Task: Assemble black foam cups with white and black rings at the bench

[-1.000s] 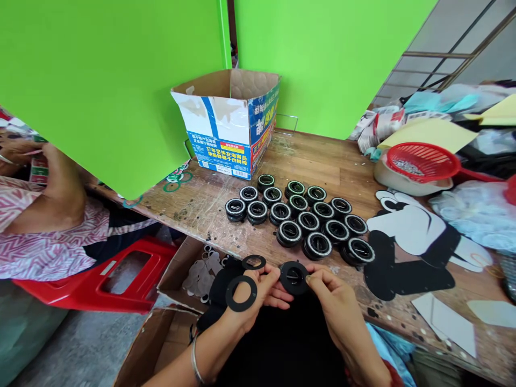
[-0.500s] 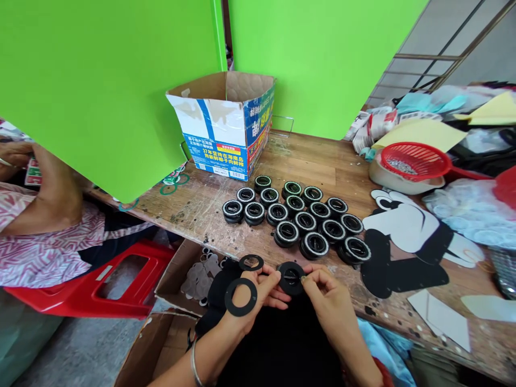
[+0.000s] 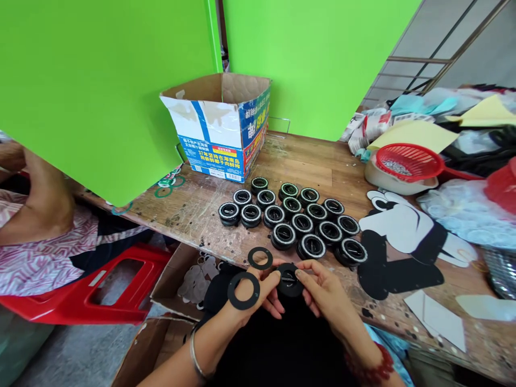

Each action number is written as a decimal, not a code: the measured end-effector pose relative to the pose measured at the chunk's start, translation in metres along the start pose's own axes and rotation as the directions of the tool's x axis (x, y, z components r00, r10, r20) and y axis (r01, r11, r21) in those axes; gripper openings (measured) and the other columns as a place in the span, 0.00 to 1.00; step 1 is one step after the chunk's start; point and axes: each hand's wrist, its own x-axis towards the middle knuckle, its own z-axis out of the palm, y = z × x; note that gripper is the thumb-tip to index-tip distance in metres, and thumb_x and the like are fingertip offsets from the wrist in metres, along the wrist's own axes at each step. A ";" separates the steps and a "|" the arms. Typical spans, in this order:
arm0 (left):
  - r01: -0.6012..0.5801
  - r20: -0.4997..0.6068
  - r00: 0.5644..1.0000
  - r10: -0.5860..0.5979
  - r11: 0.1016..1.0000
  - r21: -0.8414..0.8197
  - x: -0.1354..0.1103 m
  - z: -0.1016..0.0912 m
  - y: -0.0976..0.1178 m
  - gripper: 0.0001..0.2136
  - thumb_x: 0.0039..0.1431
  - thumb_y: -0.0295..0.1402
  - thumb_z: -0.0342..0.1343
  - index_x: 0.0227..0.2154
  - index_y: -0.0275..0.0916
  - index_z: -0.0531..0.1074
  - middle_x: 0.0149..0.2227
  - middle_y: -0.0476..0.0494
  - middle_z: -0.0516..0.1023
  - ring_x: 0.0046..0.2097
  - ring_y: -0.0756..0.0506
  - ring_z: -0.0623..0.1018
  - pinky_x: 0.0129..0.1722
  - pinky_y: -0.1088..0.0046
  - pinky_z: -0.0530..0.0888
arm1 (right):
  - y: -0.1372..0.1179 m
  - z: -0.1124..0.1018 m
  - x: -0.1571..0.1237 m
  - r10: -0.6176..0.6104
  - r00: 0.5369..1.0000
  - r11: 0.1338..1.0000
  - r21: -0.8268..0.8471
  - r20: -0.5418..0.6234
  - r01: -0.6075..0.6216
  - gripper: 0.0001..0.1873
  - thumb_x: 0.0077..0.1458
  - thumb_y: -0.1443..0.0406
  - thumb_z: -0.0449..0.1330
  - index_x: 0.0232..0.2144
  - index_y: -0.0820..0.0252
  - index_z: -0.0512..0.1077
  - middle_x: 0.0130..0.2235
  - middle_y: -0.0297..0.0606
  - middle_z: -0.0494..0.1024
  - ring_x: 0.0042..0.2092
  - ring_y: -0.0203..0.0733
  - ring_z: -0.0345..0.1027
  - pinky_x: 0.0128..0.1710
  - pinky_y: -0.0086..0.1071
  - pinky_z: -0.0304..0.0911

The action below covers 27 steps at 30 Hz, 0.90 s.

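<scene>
In front of me, over my dark lap, both hands hold a round black piece (image 3: 290,291) with a raised centre and a flat black rim. My left hand (image 3: 262,293) grips its left side, thumb on top and fingers beneath. My right hand (image 3: 324,290) has its thumb pressed on the right part of the face, fingers curled around the edge. One flat black ring (image 3: 231,294) lies over the base of my left thumb. A smaller flat black ring (image 3: 250,259) rests by my left fingers. Several black round pieces with pale rings (image 3: 284,235) stand on the table just beyond.
A cardboard box (image 3: 213,126) stands at the back against green panels (image 3: 322,64). Black and white cut-outs (image 3: 403,279) and a red sieve (image 3: 437,161) lie to the right. At left are another person's arm (image 3: 50,193), a red stool (image 3: 133,274) and a carton (image 3: 165,282) of pale cut-outs.
My right fingers have moved from pinching the round piece's right edge to pressing on its face, with more fingers around it. The smaller ring has shifted right and tipped up. The view has shifted slightly.
</scene>
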 end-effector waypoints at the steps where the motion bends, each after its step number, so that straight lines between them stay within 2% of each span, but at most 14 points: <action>1: 0.015 0.028 0.999 -0.015 1.000 0.013 0.002 -0.001 0.002 0.24 0.53 0.41 0.58 0.51 0.37 0.67 0.26 0.47 0.76 0.19 0.49 0.75 0.17 0.77 0.74 | 0.000 0.002 0.003 0.013 1.000 0.999 0.033 0.003 -0.013 0.28 0.50 0.40 0.54 0.39 0.56 0.64 0.13 0.23 0.63 0.12 0.31 0.48 0.13 0.25 0.41; 3: 0.035 0.053 0.998 -0.037 0.999 0.037 0.007 -0.001 0.005 0.24 0.52 0.42 0.60 0.50 0.37 0.69 0.36 0.41 0.78 0.20 0.50 0.76 0.17 0.77 0.74 | 0.001 0.007 0.007 -0.020 0.999 0.999 0.038 -0.047 0.022 0.27 0.50 0.40 0.55 0.33 0.56 0.65 0.12 0.22 0.60 0.11 0.30 0.47 0.12 0.24 0.40; 5: 0.028 0.038 0.999 -0.030 0.999 0.041 0.010 0.002 0.004 0.25 0.49 0.43 0.62 0.49 0.36 0.69 0.39 0.39 0.78 0.19 0.51 0.75 0.16 0.77 0.74 | 0.004 0.011 0.010 -0.091 0.989 0.995 0.024 -0.121 0.094 0.27 0.50 0.39 0.56 0.27 0.57 0.64 0.12 0.23 0.58 0.13 0.28 0.47 0.13 0.23 0.40; 8: -0.021 -0.034 0.999 0.021 1.000 0.001 0.011 0.008 -0.003 0.26 0.47 0.45 0.63 0.47 0.34 0.69 0.35 0.41 0.77 0.18 0.51 0.74 0.15 0.78 0.71 | 0.009 0.014 0.011 -0.168 0.968 0.984 0.025 -0.184 0.176 0.27 0.51 0.40 0.57 0.26 0.58 0.65 0.15 0.25 0.59 0.15 0.27 0.48 0.15 0.23 0.41; 10: -0.054 -0.048 0.998 0.051 0.997 -0.047 0.009 0.009 -0.007 0.26 0.47 0.45 0.63 0.45 0.33 0.70 0.32 0.42 0.77 0.19 0.50 0.75 0.15 0.78 0.72 | 0.012 0.015 0.009 -0.152 0.970 0.985 0.047 -0.189 0.164 0.27 0.53 0.40 0.55 0.29 0.58 0.66 0.15 0.25 0.60 0.15 0.28 0.49 0.14 0.23 0.41; 13: -0.092 -0.069 0.994 0.084 0.989 -0.119 0.001 -0.007 0.001 0.25 0.47 0.42 0.64 0.44 0.31 0.70 0.29 0.42 0.78 0.21 0.47 0.77 0.18 0.76 0.75 | 0.013 0.013 0.002 -0.112 0.979 0.987 0.094 -0.173 0.130 0.30 0.54 0.38 0.52 0.38 0.58 0.66 0.16 0.25 0.64 0.14 0.30 0.52 0.14 0.23 0.44; 15: -0.154 -0.196 0.973 0.125 0.978 -0.141 -0.004 -0.033 0.019 0.22 0.49 0.37 0.63 0.45 0.31 0.70 0.28 0.42 0.79 0.21 0.47 0.77 0.18 0.76 0.75 | 0.012 0.011 -0.003 -0.119 0.982 0.985 0.105 -0.149 0.135 0.32 0.52 0.38 0.54 0.40 0.59 0.66 0.19 0.27 0.67 0.16 0.30 0.56 0.16 0.23 0.48; 17: -0.256 -0.407 0.893 0.191 0.961 -0.110 -0.006 -0.069 0.042 0.18 0.53 0.31 0.59 0.47 0.32 0.69 0.27 0.44 0.78 0.21 0.48 0.77 0.17 0.78 0.74 | 0.010 0.010 -0.007 -0.144 0.980 0.984 0.088 -0.135 0.157 0.30 0.51 0.38 0.56 0.38 0.59 0.67 0.21 0.29 0.68 0.19 0.31 0.60 0.18 0.24 0.53; 19: -0.343 -0.622 0.739 0.257 0.939 -0.019 -0.005 -0.108 0.065 0.14 0.56 0.26 0.55 0.45 0.32 0.69 0.23 0.48 0.76 0.21 0.49 0.77 0.19 0.80 0.74 | 0.008 0.012 -0.010 -0.166 0.980 0.983 0.059 -0.112 0.173 0.29 0.51 0.39 0.57 0.35 0.59 0.68 0.21 0.29 0.68 0.21 0.32 0.61 0.20 0.25 0.56; 21: -0.364 -0.692 0.655 0.304 0.929 0.064 -0.002 -0.143 0.080 0.11 0.57 0.24 0.52 0.44 0.33 0.68 0.23 0.50 0.74 0.22 0.50 0.78 0.22 0.80 0.75 | 0.007 0.015 -0.010 -0.184 0.980 0.982 0.031 -0.080 0.187 0.28 0.52 0.40 0.57 0.33 0.59 0.70 0.22 0.30 0.67 0.22 0.33 0.62 0.21 0.26 0.57; 23: -0.330 -0.710 0.607 0.357 0.926 0.184 0.003 -0.170 0.087 0.09 0.58 0.25 0.51 0.41 0.33 0.68 0.21 0.51 0.72 0.22 0.49 0.77 0.24 0.78 0.76 | 0.007 0.019 -0.010 -0.201 0.978 0.980 -0.003 -0.048 0.201 0.28 0.52 0.40 0.56 0.32 0.59 0.70 0.23 0.31 0.67 0.23 0.34 0.62 0.23 0.26 0.58; 25: -0.301 -0.705 0.576 0.415 0.909 0.289 0.006 -0.184 0.086 0.07 0.57 0.27 0.53 0.39 0.33 0.69 0.19 0.52 0.70 0.20 0.48 0.75 0.23 0.74 0.76 | 0.007 0.023 -0.009 -0.222 0.974 0.975 -0.039 -0.038 0.220 0.27 0.53 0.41 0.55 0.32 0.60 0.71 0.23 0.31 0.67 0.25 0.34 0.62 0.24 0.27 0.59; 27: -0.308 -0.689 0.539 0.485 0.875 0.375 0.009 -0.185 0.083 0.10 0.54 0.30 0.59 0.38 0.34 0.71 0.21 0.52 0.70 0.23 0.46 0.75 0.28 0.68 0.77 | 0.008 0.025 -0.008 -0.234 0.971 0.971 -0.062 -0.042 0.232 0.27 0.54 0.41 0.54 0.33 0.59 0.71 0.23 0.31 0.67 0.25 0.35 0.63 0.25 0.27 0.60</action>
